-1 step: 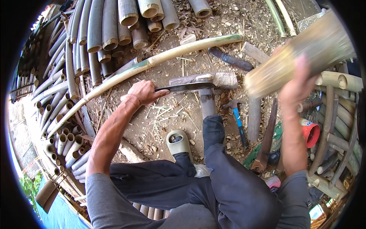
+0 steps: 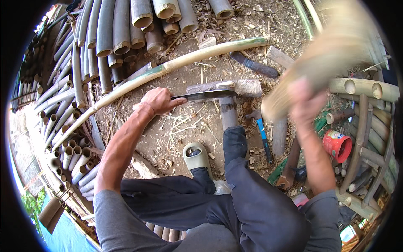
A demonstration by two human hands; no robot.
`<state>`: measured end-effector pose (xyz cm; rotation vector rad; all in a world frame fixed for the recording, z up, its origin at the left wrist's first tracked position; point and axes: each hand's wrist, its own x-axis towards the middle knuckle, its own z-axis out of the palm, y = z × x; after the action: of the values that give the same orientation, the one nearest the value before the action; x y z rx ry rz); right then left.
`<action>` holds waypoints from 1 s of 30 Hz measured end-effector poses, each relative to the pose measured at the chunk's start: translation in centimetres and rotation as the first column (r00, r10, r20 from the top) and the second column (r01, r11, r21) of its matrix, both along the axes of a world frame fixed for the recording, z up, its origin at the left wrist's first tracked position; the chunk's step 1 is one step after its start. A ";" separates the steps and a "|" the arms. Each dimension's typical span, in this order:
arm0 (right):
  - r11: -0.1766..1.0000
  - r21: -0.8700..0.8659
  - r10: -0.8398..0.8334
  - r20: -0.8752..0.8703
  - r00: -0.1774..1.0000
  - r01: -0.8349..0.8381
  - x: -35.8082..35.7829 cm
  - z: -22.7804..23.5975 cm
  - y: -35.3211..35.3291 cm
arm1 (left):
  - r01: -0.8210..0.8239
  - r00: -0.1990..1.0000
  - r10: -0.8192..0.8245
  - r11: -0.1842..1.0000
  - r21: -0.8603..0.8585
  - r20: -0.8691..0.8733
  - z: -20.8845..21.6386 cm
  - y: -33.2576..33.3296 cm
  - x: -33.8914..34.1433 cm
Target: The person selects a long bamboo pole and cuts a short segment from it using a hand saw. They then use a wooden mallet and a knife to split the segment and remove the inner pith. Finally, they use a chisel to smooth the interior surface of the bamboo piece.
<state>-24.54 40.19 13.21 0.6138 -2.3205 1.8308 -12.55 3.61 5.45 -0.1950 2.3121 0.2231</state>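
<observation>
Knife and wood in hand over a ground strewn with chips.
At centre left, the left hand (image 2: 158, 101) is closed round the handle of the knife (image 2: 205, 95), its blade pointing to mid-frame; at upper right, the right hand (image 2: 308, 103) grips the blurred wood (image 2: 336, 54), finger details unclear. Brown ground (image 2: 176, 130) fills the middle, with a hammer (image 2: 263, 138) right of centre. Poles (image 2: 105, 29) crowd the upper left, a red bucket (image 2: 333, 145) sits at right, and a blue sheet (image 2: 63, 237) shows at lower left.
</observation>
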 end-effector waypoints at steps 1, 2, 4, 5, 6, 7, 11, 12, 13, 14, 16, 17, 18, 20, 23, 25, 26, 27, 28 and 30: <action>0.885 0.401 0.149 0.242 0.959 -0.239 2.5 -2.0 0.9 | -0.012 1.000 0.012 1.000 0.014 0.002 -0.3 0.1 0.4; 0.530 0.632 0.184 0.565 0.804 -0.565 4.2 -2.3 0.7 | -0.023 1.000 0.023 1.000 0.021 -0.014 -0.4 -0.1 0.1; 0.680 0.566 0.240 0.428 0.871 -0.466 2.2 -2.6 1.2 | 0.046 0.999 -0.046 0.998 -0.032 -0.015 -0.8 -0.2 -0.2; 0.702 0.583 0.242 0.342 0.908 -0.408 2.1 -1.0 0.6 | 0.020 0.999 -0.020 1.000 0.021 0.024 -1.3 -1.3 0.3; 0.826 0.438 0.218 0.332 0.918 -0.354 0.7 0.3 0.0 | 0.016 1.000 -0.017 0.999 0.033 0.014 -0.9 -1.1 0.3; 0.912 0.284 0.175 0.381 0.908 -0.295 1.2 2.1 -0.3 | 0.012 1.000 -0.012 0.999 0.044 0.004 -0.5 -0.9 0.3; 0.940 0.229 0.198 0.240 0.950 -0.253 3.8 0.3 -0.4 | 0.020 0.999 -0.022 0.998 0.066 0.041 -0.5 -1.1 0.2; 0.813 0.443 0.266 0.295 0.918 -0.378 4.6 -1.7 0.8 | 0.017 0.999 -0.022 0.993 0.115 0.043 -0.7 -0.9 -0.2; 0.626 0.618 0.306 0.366 0.879 -0.476 5.4 -3.2 1.4 | 0.022 0.999 -0.030 0.986 0.164 0.045 -1.0 -1.1 -0.7; 0.692 0.567 0.289 0.350 0.891 -0.447 5.0 -3.0 1.3 | 0.170 0.985 -0.171 0.985 0.039 0.008 -1.0 -1.5 -1.0; 0.857 0.370 0.222 0.359 0.906 -0.357 4.2 -0.6 1.2 | 0.119 0.991 -0.116 0.992 -0.042 0.063 1.3 -1.2 -4.1; 0.916 0.276 0.186 0.354 0.917 -0.292 3.1 0.5 1.6 | 0.099 0.994 -0.095 0.992 -0.082 0.054 4.2 0.5 -7.1; 0.946 0.203 0.173 0.349 0.921 -0.255 2.5 1.4 1.3 | 0.253 0.959 -0.270 0.951 -0.180 -0.081 5.6 0.1 -8.5; 0.979 0.114 0.126 0.324 0.938 -0.171 1.3 3.2 2.5 | 0.362 0.920 -0.387 0.901 -0.240 -0.064 8.2 1.3 -10.3; 0.988 0.124 0.054 0.304 0.951 -0.096 1.8 3.7 5.9 | 0.138 0.977 -0.154 0.984 -0.113 -0.146 4.2 0.3 -6.1; 0.981 0.174 0.029 0.326 0.945 -0.090 2.5 3.4 7.7 | -0.126 0.789 0.167 0.986 0.110 -0.591 1.1 1.2 0.9; 0.985 0.154 0.028 0.315 0.949 -0.081 3.0 2.2 8.2 | -0.118 0.735 0.165 0.986 0.115 -0.658 0.8 2.4 3.5; 0.980 0.167 0.039 0.364 0.930 -0.107 3.3 1.7 8.3 | -0.119 0.680 0.170 0.986 0.121 -0.714 0.8 3.4 6.0; 0.974 0.180 0.051 0.409 0.911 -0.136 3.5 1.4 8.5 | -0.180 0.727 0.211 0.977 0.115 -0.653 0.5 4.2 7.9; 0.976 0.161 0.052 0.472 0.880 -0.145 3.8 0.8 8.4 | -0.209 0.813 0.178 0.978 0.008 -0.555 1.4 6.0 10.0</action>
<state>-20.72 48.58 14.01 0.3401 -2.8486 1.9937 -2.53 9.62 6.80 -0.4460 2.8826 0.3594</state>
